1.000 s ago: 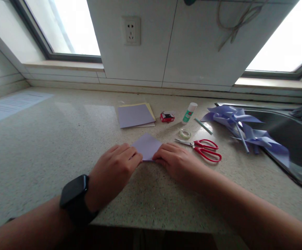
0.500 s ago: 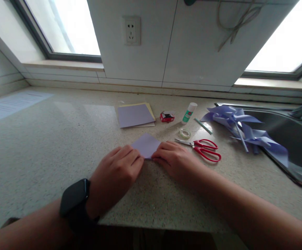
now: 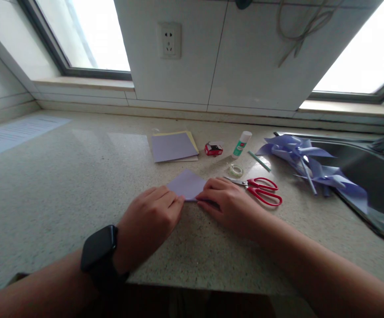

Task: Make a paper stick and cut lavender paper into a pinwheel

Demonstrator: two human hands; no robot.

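Observation:
A sheet of purple paper (image 3: 187,184), folded to a triangle with its point away from me, lies flat on the counter. Its fold runs along the near edge. My left hand (image 3: 157,210) pinches the left end of that fold and hides the corner there. On the right end, the fingers of my right hand (image 3: 220,198) are closed over the fold, the fingertips touching the paper. Close beyond my right hand lie red-handled scissors (image 3: 261,191), their blades partly behind the hand.
Behind the paper are a stack of coloured sheets (image 3: 175,147), a small red box (image 3: 213,148), a glue stick (image 3: 241,144), a tape roll (image 3: 236,170) and a green strip (image 3: 259,161). Purple pinwheels (image 3: 301,152) overlap the sink's rim (image 3: 370,221). A printed sheet (image 3: 16,134) lies far left.
My right hand has slid slightly to the right along the fold, baring a little more of it. My left hand stays at its end. The whole view has shifted a little.

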